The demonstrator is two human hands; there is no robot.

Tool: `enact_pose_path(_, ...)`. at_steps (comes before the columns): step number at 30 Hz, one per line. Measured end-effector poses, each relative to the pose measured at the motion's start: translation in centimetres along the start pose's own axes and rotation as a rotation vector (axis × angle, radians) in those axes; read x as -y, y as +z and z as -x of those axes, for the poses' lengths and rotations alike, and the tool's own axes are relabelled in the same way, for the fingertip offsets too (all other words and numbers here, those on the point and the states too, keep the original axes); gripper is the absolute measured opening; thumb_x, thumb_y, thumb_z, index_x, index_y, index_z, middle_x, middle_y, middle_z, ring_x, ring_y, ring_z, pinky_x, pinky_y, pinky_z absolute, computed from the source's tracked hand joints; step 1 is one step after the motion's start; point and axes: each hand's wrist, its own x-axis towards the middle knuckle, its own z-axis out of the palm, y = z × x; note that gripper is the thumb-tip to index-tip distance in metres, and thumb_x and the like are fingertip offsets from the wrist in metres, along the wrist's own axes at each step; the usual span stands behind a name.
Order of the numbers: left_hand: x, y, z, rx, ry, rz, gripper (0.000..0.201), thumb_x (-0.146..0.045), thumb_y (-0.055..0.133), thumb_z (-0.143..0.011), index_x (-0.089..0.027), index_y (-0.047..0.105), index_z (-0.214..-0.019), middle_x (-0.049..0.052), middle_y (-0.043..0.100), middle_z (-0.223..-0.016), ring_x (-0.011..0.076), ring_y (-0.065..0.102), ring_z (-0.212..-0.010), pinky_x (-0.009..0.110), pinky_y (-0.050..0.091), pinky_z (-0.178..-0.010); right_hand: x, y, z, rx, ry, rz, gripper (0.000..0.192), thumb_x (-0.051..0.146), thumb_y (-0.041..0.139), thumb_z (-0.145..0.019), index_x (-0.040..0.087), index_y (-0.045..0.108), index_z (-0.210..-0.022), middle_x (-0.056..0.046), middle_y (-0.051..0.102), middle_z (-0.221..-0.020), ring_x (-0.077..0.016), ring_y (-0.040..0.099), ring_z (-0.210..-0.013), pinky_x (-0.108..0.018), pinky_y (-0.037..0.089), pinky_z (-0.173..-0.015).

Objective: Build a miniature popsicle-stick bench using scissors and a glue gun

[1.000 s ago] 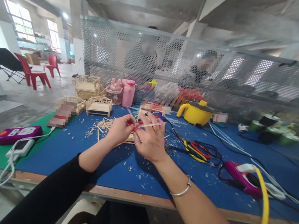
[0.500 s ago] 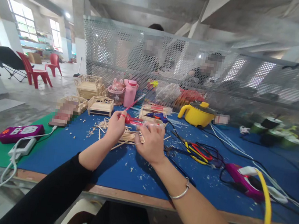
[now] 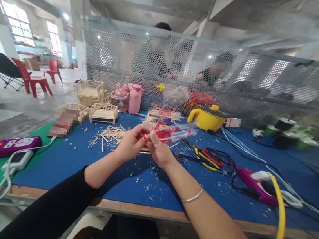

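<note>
Both hands meet above the middle of the table around a crinkled clear plastic packet [image 3: 172,134] with red parts or print; what is inside is unclear. My left hand [image 3: 129,142] pinches its near left end, fingertips closed. My right hand [image 3: 159,151] grips it from below and the right, thumb on top, and the packet sticks out beyond the fingers to the right. Just left of the hands lies a heap of short wooden sticks [image 3: 112,133]. A small bed-like wooden frame [image 3: 103,113] stands behind that heap.
More wooden frames [image 3: 90,93], a pink bottle [image 3: 134,99] and a yellow pot [image 3: 208,118] line the back. Tools with red and yellow handles [image 3: 208,164], cables and a purple power strip [image 3: 253,186] lie right. A phone [image 3: 63,122] lies left. A perforated screen [image 3: 116,50] rises behind.
My left hand has moved right and closer to my right hand. The packet has turned and now points up to the right, with more of it showing. The view has shifted slightly.
</note>
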Motion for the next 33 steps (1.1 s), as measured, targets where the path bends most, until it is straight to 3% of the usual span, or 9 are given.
enact_pose_path(4, 0.2, 0.0, 0.0, 0.104, -0.011, -0.035, 0.021, -0.03, 0.066, -0.074, -0.019, 0.055, -0.088, 0.003, 0.061, -0.085, 0.0129, 0.055, -0.072, 0.022, 0.043, -0.065, 1.0, -1.1, -0.4, -0.116, 0.046, -0.193, 0.037, 0.049, 0.069, -0.069, 0.022, 0.066, -0.094, 0.002, 0.063, -0.073, -0.0085, 0.049, -0.055, -0.021, 0.036, -0.049)
enact_pose_path(8, 0.0, -0.7, -0.4, 0.246, -0.23, -0.031, 0.025, -0.041, 0.059, -0.079, -0.019, 0.05, -0.087, -0.005, 0.048, -0.058, 0.0073, 0.039, -0.049, 0.018, 0.03, -0.046, 1.5, -2.1, -0.6, -0.152, 0.149, -0.273, 0.03, 0.041, 0.074, -0.063, 0.018, 0.063, -0.078, 0.004, 0.057, -0.059, -0.005, 0.039, -0.042, -0.019, 0.024, -0.038)
enact_pose_path(11, -0.7, -1.5, -0.3, 0.359, -0.379, -0.045, 0.029, -0.046, 0.057, -0.079, -0.019, 0.052, -0.088, -0.007, 0.044, -0.053, 0.0068, 0.033, -0.044, 0.018, 0.024, -0.042, 1.6, -2.4, -0.8, -0.151, 0.138, -0.303, 0.027, 0.033, 0.077, -0.059, 0.018, 0.058, -0.07, 0.005, 0.055, -0.056, -0.0069, 0.045, -0.045, -0.019, 0.03, -0.039)
enact_pose_path(15, -1.6, -2.1, -0.3, 0.49, -0.418, -0.113, 0.029, -0.044, 0.064, -0.075, -0.017, 0.054, -0.069, -0.005, 0.044, -0.051, 0.0063, 0.034, -0.044, 0.018, 0.022, -0.04, 1.7, -2.3, -1.1, -0.122, 0.094, -0.318, 0.028, 0.034, 0.076, -0.062, 0.019, 0.058, -0.078, 0.004, 0.059, -0.065, -0.0086, 0.053, -0.054, -0.02, 0.042, -0.048)
enact_pose_path(17, -1.5, -2.0, -0.6, 0.417, -0.468, 0.007, 0.035, -0.047, 0.062, -0.075, -0.017, 0.05, -0.063, -0.007, 0.036, -0.047, 0.0051, 0.027, -0.04, 0.018, 0.017, -0.037, 1.9, -2.1, -1.0, -0.12, 0.041, -0.312, 0.034, 0.042, 0.07, -0.068, 0.023, 0.056, -0.091, 0.002, 0.062, -0.081, -0.0111, 0.058, -0.067, -0.024, 0.048, -0.057)
enact_pose_path(20, -1.0, -1.5, -1.3, 0.125, -0.5, 0.447, 0.04, -0.049, 0.062, -0.076, -0.019, 0.039, -0.062, -0.01, 0.025, -0.047, 0.004, 0.021, -0.038, 0.016, 0.018, -0.037, 2.2, -1.4, -0.5, -0.255, -0.137, -0.035, 0.035, 0.044, 0.064, -0.073, 0.026, 0.052, -0.1, 0.0, 0.058, -0.091, -0.0132, 0.056, -0.075, -0.026, 0.047, -0.062)
enact_pose_path(24, -0.4, -0.6, -1.7, -0.1, -0.409, 0.771, 0.033, -0.039, 0.065, -0.077, -0.019, 0.04, -0.068, -0.008, 0.038, -0.054, 0.0052, 0.041, -0.047, 0.016, 0.037, -0.048, 2.1, 0.3, 0.5, -0.176, -0.4, 0.508, 0.018, 0.031, 0.067, -0.072, 0.022, 0.059, -0.085, -0.001, 0.056, -0.085, -0.0139, 0.052, -0.074, -0.027, 0.044, -0.067)
enact_pose_path(27, -0.3, 0.1, -1.3, -0.129, -0.426, 0.749, 0.029, -0.037, 0.064, -0.077, -0.018, 0.043, -0.07, -0.006, 0.046, -0.06, 0.0065, 0.048, -0.052, 0.018, 0.041, -0.052, 1.7, 1.2, 0.7, -0.142, -0.411, 0.596, 0.009, 0.029, 0.062, -0.077, 0.021, 0.058, -0.079, -0.002, 0.057, -0.081, -0.0146, 0.053, -0.074, -0.028, 0.044, -0.069)
enact_pose_path(33, 0.3, 0.4, -0.7, -0.056, -0.481, 0.632, 0.036, -0.047, 0.07, -0.068, -0.018, 0.049, -0.074, -0.006, 0.049, -0.057, 0.0065, 0.045, -0.046, 0.018, 0.037, -0.044, 1.4, 0.5, 0.6, -0.233, -0.516, 0.727, 0.023, 0.025, 0.058, -0.079, 0.022, 0.059, -0.101, -0.005, 0.06, -0.094, -0.0183, 0.055, -0.089, -0.032, 0.045, -0.082)
